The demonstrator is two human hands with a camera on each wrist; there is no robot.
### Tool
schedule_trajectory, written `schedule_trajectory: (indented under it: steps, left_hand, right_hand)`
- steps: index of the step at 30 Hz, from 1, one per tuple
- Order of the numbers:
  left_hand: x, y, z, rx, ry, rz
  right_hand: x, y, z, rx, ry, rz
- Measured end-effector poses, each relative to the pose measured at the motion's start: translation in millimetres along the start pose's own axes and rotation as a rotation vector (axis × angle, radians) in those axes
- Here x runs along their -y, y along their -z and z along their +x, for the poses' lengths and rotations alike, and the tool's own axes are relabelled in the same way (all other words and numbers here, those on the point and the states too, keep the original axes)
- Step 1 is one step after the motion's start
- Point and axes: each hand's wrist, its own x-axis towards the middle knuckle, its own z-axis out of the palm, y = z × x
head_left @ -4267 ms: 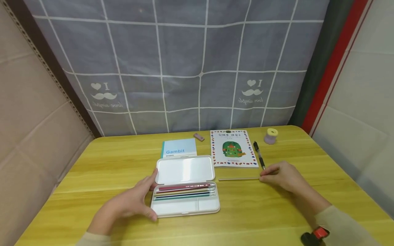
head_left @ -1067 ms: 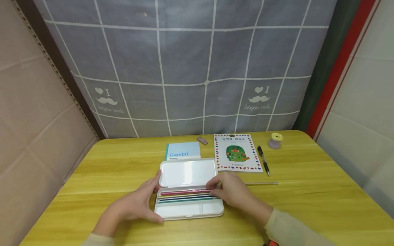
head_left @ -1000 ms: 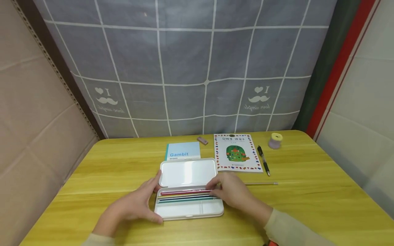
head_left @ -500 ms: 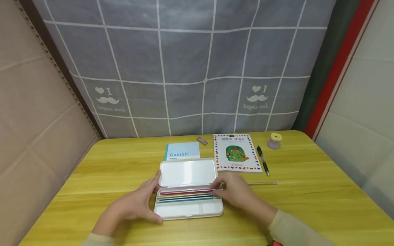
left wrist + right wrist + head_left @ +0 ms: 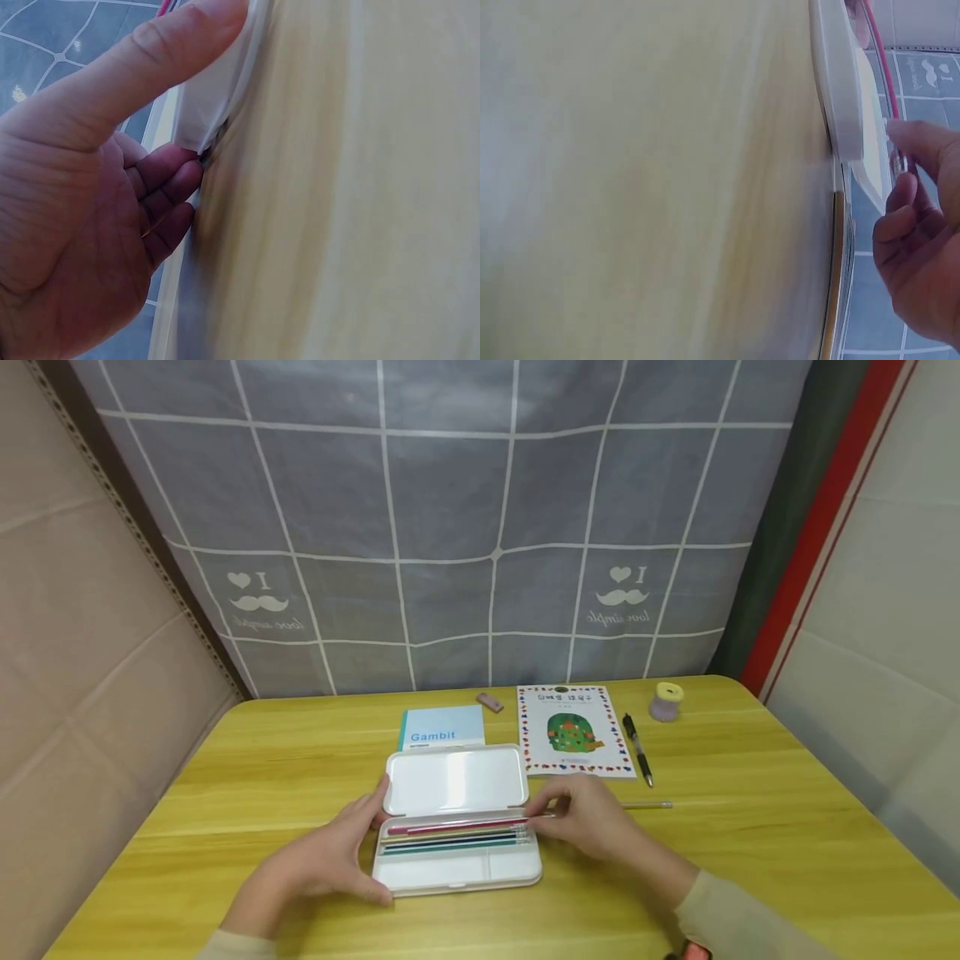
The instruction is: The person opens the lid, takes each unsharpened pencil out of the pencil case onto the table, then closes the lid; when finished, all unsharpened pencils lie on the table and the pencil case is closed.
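A white pencil case (image 5: 431, 875) lies with its lid (image 5: 456, 779) folded back. My left hand (image 5: 330, 860) grips the case's left end, thumb at the front corner and fingers behind. In the left wrist view, that thumb (image 5: 165, 60) lies along the case's edge. My right hand (image 5: 588, 817) pinches a red pencil (image 5: 885, 71) near its right end, between thumb and fingertips. The right wrist view shows this end raised over the case's rim. Yellow, dark blue and teal pencils (image 5: 453, 846) lie side by side in the case's rear compartment.
A tan pencil (image 5: 651, 805) lies on the table, partly hidden behind my right hand. Further back are a Gambit notebook (image 5: 442, 722), a pinkish eraser (image 5: 490, 702), a picture book (image 5: 573, 731), a black pen (image 5: 637, 749) and a yellow-topped spool (image 5: 666, 702).
My right hand has left the tan pencil, reached into the case and pinched the red pencil. Since half a second ago it has drawn slightly right with it. The left hand stays put.
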Motion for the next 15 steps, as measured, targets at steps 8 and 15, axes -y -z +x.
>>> schedule_trajectory:
  steps: [8,15]
  left_hand:
    - [-0.5,1.3,0.1,0.001,-0.029,-0.004]
    - [0.5,1.3,1.1,-0.002,-0.039,-0.004]
  right_hand:
    - [-5.2,14.0,-4.9,0.01,0.016,0.036]
    - [-17.4,27.3,-12.0,0.009,0.003,0.041]
